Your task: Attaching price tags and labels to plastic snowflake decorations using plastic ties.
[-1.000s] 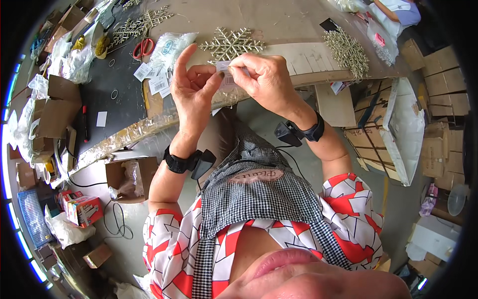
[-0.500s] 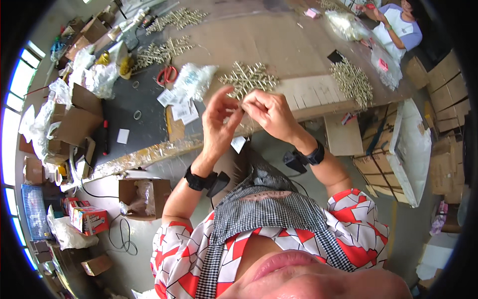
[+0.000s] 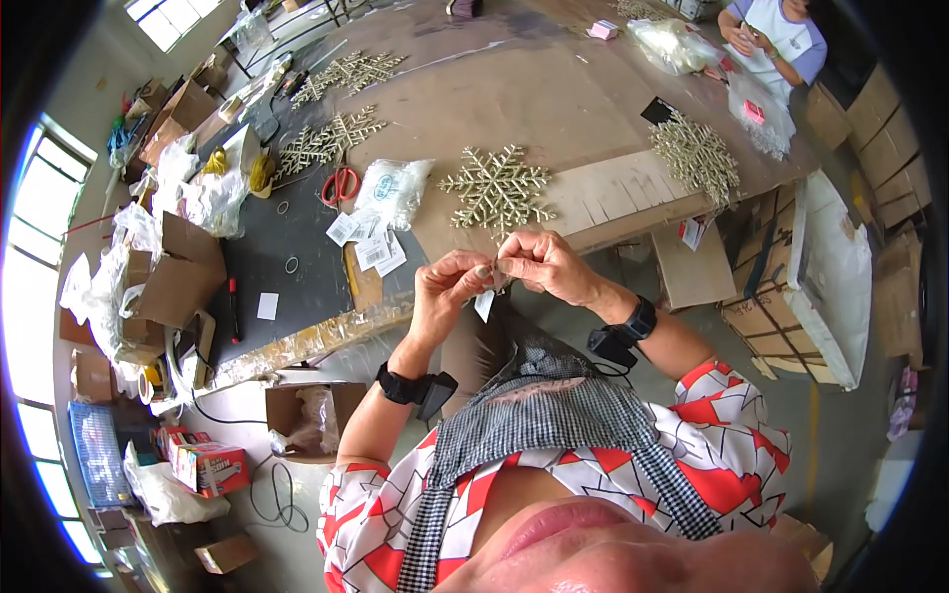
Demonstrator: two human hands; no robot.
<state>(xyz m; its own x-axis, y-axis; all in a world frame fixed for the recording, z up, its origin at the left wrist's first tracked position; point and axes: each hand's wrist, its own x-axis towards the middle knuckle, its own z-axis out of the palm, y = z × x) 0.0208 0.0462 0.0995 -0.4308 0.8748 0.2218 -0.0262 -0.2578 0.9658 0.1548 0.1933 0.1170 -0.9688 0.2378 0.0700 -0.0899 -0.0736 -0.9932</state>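
My left hand (image 3: 452,285) and my right hand (image 3: 550,267) meet fingertip to fingertip in front of the table's near edge. Both are closed in a pinch. A small white hang tag (image 3: 483,305) dangles just under the left fingertips; whatever thin piece joins it to the fingers is too small to make out. Straight beyond my hands, a glittery gold snowflake ornament (image 3: 497,188) lies flat on the table. Left of it are a clear plastic bag of small white items (image 3: 393,193) and several loose white tags (image 3: 372,250).
Red-handled scissors (image 3: 341,186) and more snowflakes (image 3: 331,138) lie to the left. A snowflake stack (image 3: 695,158) is at right. An open carton (image 3: 178,272) stands on the left, and a red marker (image 3: 233,308) lies beside it. Across the table sits another person (image 3: 776,44).
Both hands have come down toward me, off the snowflake. The left fingers, spread before, are now pinched together. The tag hangs closer to the fingertips. The view has shifted slightly.
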